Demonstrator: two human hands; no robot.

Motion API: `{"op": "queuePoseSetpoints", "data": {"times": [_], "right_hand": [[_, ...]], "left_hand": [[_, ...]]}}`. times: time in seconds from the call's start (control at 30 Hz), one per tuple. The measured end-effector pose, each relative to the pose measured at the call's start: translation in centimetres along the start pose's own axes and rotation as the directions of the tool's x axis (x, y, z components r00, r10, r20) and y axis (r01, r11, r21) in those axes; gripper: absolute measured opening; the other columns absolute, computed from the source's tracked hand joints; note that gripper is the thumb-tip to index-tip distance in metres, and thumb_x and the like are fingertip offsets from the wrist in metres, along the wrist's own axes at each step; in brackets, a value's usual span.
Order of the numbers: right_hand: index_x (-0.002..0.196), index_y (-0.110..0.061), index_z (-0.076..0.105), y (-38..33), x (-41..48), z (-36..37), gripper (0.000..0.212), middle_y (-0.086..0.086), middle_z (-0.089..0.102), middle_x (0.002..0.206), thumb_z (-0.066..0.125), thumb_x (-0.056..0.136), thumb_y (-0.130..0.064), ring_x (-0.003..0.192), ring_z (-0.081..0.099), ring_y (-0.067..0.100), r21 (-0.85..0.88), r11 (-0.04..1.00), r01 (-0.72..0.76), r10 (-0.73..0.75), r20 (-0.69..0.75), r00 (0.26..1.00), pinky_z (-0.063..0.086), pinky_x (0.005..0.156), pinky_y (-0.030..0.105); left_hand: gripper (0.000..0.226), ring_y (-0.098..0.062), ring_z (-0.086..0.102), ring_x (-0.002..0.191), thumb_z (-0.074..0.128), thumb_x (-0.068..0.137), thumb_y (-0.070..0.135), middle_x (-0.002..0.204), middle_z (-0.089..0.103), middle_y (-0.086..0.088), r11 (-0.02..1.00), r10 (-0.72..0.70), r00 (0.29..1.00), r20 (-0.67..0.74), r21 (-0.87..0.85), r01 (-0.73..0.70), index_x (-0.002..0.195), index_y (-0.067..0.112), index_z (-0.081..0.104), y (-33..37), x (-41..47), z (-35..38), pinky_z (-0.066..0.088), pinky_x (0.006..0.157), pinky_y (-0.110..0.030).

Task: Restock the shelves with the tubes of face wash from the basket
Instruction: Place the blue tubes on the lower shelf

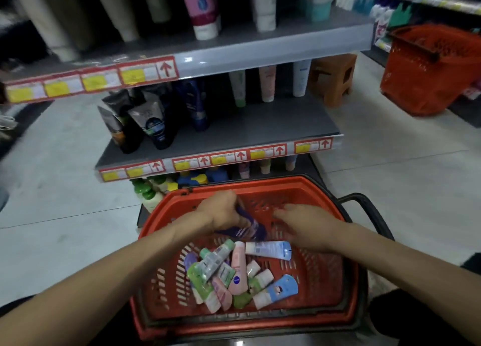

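Squarely in left grip (223, 211), purple tube (251, 230)

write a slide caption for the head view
Left hand grips a purple tube above the red basket of face wash tubes; right hand open.

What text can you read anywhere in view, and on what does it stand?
"NIVEA": blue round logo on the pink tube in the basket.
Red up arrows, no words: shelf labels.
Yellow price tags on those labels: too blurred to read.
White print on the purple tube in the left hand: too blurred.
Print on the other tubes: too small.
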State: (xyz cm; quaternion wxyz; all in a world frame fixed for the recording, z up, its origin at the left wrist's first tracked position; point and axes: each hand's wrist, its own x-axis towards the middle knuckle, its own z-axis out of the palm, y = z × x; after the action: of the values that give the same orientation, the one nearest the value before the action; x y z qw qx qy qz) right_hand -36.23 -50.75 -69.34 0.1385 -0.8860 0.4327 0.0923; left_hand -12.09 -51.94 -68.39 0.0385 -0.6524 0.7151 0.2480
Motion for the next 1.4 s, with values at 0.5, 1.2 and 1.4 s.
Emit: {"op": "queuePoseSetpoints", "data": {"times": [0.5, 1.2, 1.4], "right_hand": [[0.134, -0.037, 0.057, -6.9, 0.6, -4.6, 0.066, -0.021, 0.056, 0.111, 0.088, 0.076, -0.043, 0.096, 0.058, -0.005, 0.540, 0.836, 0.099, 0.195, -0.460, 0.866, 0.048, 0.079, 0.011], [0.105, -0.022, 0.078, -7.7, 2.6, -7.2, 0.028, 0.016, 0.076, 0.110, 0.052, 0.097, -0.028, 0.106, 0.070, 0.034, 0.971, -0.238, -0.004, 0.314, 0.080, 0.946, 0.054, 0.101, 0.058], [0.128, -0.007, 0.067, -7.4, 4.0, -7.3, 0.050, 0.026, 0.067, 0.128, 0.047, 0.085, -0.025, 0.104, 0.065, 0.031, 0.878, -0.477, 0.043, 0.319, 0.127, 0.939, 0.059, 0.090, 0.047]], "left_hand": [[0.039, -0.023, 0.067, 0.070, 0.071, 0.098, 0.044, 0.083, 0.079, -0.014, 0.591, -0.255, 0.944, -0.208, -0.807, -0.018, 0.086, 0.007, 0.077, 1.5, -7.8, -5.8, 0.047, 0.068, -0.030], [0.026, -0.005, 0.070, 0.081, 0.064, 0.100, 0.032, 0.112, 0.080, -0.005, 0.145, -0.195, 0.962, -0.193, -0.975, -0.167, 0.119, 0.023, 0.079, 0.8, -6.7, -3.6, 0.046, 0.078, -0.033], [0.025, -0.020, 0.076, 0.099, 0.077, 0.092, 0.030, 0.111, 0.080, -0.009, 0.111, -0.296, 0.914, -0.277, -0.961, -0.254, 0.114, 0.020, 0.079, 1.5, -6.0, -3.5, 0.057, 0.093, -0.048]]}}
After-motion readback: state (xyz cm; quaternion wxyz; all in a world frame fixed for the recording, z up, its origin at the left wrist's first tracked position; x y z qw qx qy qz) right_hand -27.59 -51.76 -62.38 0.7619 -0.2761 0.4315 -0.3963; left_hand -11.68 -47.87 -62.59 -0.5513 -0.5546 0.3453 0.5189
